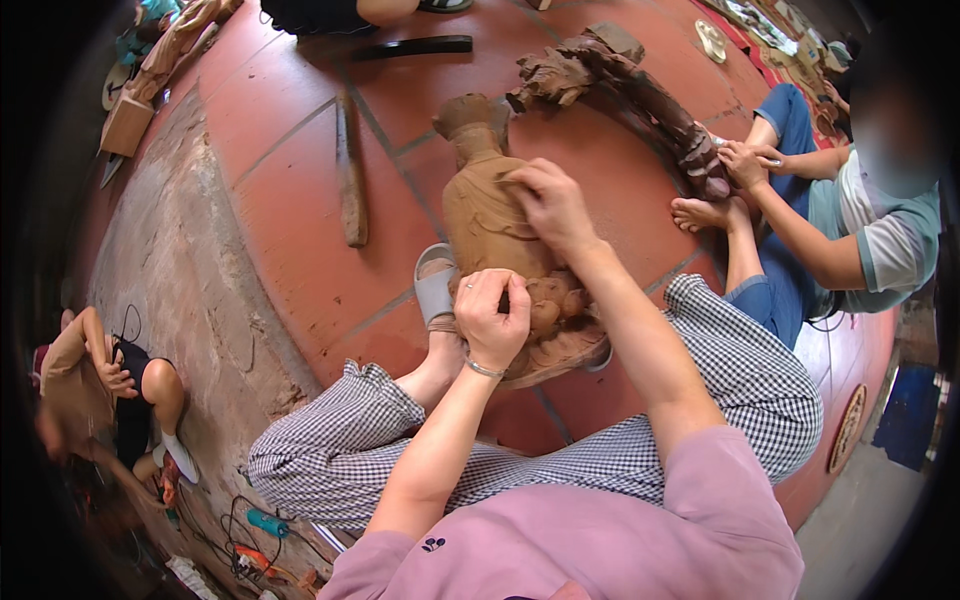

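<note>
A brown carved wooden statue [490, 215] of a robed figure lies between my legs, its head pointing away from me and its lumpy carved base close to me. My right hand [556, 208] presses closed fingertips against the upper part of its robe, on the right side. Whatever these fingers pinch, if anything, is too small to make out. Closer in, my left hand [492, 315] is curled closed over the lower part of the statue, beside the carved base. What lies inside that hand is hidden.
Left of the statue a wooden stick [351, 180] lies on red tiles; a dark bar [412, 47] is farther off. At right, a seated person [860, 220] works on a long dark carving [650, 105]. Another person [100, 390] sits at left near cables and a teal tool [267, 522].
</note>
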The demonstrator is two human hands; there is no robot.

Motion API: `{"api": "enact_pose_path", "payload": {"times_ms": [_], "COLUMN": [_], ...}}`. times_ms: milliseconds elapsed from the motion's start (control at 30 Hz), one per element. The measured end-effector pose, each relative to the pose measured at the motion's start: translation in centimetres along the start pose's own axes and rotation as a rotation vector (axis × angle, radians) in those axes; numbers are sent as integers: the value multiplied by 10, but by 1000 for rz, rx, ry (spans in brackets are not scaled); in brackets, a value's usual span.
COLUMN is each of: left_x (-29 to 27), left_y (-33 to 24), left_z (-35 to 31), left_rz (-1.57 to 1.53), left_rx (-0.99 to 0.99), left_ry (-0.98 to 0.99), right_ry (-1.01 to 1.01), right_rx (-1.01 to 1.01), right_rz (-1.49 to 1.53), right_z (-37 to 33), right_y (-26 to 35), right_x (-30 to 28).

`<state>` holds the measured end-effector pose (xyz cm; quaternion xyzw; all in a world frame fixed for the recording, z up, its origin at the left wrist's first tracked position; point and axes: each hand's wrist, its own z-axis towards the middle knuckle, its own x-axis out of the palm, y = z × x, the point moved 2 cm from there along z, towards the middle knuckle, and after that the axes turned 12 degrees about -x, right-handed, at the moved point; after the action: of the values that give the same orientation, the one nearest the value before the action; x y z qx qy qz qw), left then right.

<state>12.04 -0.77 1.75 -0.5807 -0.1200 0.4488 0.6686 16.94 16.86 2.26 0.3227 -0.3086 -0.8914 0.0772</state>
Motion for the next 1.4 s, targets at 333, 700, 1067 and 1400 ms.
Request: {"api": "enact_pose_path", "payload": {"times_ms": [333, 700, 1067, 1400], "left_x": [-1, -1, 1, 0], "left_y": [1, 3, 2, 3], "left_z": [2, 1, -1, 0], "left_rz": [-2, 7, 21, 10], "left_rx": [2, 13, -1, 21], "left_ry": [18, 28, 38, -2], "right_ry": [-5, 34, 189, 66], "right_rx": [146, -87, -3, 0], "right_rz": [75, -64, -255, -108], "right_z": [-25, 20, 45, 6], "right_y": [-13, 1, 2, 18], "right_x": [-21, 29, 56, 27]}}
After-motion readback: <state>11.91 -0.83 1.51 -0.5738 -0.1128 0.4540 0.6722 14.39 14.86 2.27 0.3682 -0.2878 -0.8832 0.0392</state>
